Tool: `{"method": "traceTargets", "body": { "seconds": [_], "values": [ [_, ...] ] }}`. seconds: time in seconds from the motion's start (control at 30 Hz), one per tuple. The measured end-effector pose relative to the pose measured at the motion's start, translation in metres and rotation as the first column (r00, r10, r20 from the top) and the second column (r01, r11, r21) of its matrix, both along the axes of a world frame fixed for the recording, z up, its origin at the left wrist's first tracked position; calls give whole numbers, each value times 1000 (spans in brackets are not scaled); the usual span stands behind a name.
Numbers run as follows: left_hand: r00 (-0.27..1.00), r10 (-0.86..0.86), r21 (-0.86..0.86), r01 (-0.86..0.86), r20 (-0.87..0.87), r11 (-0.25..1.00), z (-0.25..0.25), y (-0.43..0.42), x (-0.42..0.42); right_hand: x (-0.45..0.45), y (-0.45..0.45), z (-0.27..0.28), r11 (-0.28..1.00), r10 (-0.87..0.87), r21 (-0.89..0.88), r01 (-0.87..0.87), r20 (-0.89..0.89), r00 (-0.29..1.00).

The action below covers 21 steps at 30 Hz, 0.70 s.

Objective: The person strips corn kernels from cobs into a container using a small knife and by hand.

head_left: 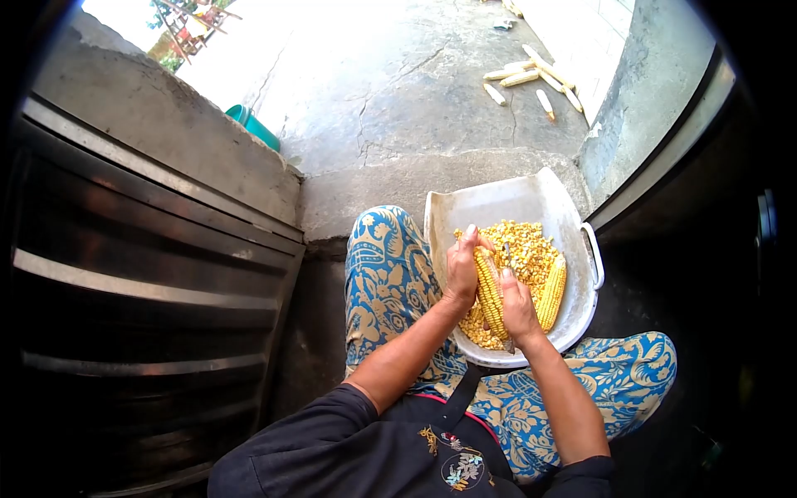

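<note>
Over a white basin [481, 203] of loose yellow kernels [531, 241], both my hands are at one corn cob [490, 292]. My left hand [462, 270] is wrapped round the cob's upper left side. My right hand [519, 307] is closed at its right side, with a thin dark tool [509, 344] showing below it, partly hidden by the hand. A second full cob [552, 295] leans on the kernels at the basin's right side, beside my right hand.
The basin stands between my legs in patterned trousers [386, 282]. Several stripped cobs [520, 78] lie on the concrete floor [398, 83] beyond the doorway. A green container [253, 126] is behind the left wall. A metal door [149, 290] stands at the left.
</note>
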<state>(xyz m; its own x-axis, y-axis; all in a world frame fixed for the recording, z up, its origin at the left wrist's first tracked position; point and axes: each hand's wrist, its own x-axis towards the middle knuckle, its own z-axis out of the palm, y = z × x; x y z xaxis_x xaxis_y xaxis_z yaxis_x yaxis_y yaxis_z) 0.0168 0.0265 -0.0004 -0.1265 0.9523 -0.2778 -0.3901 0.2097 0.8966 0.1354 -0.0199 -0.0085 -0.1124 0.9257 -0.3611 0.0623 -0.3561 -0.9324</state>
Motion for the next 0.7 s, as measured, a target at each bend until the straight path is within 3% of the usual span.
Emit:
{"method": "traceTargets", "body": {
  "seconds": [0.17,0.23,0.33,0.5,0.57,0.63,0.7],
  "values": [
    [999,2,-15,-2,-39,1000,0,-1,0,-3,0,9,991,-92,-113,70,-201,975],
    [1000,5,-14,-5,-27,1000,0,-1,0,1,0,33,965,-42,-259,-44,-316,948],
    [1000,10,11,-10,-19,1000,2,-2,1,0,0,23,948,-127,-318,-14,-418,900],
    [998,54,59,-52,-24,997,1,4,-5,-4,-1,44,969,-51,-245,-44,-366,929],
    [982,119,4,-121,148,993,4,7,-10,-2,-1,45,975,6,-206,-86,-358,934],
    [968,155,8,-160,195,987,-3,12,-13,0,-2,40,984,153,-76,-163,-118,981],
    [949,168,7,-176,266,984,-7,14,-13,0,-2,40,985,134,-94,-144,-100,986]
  ]
}}
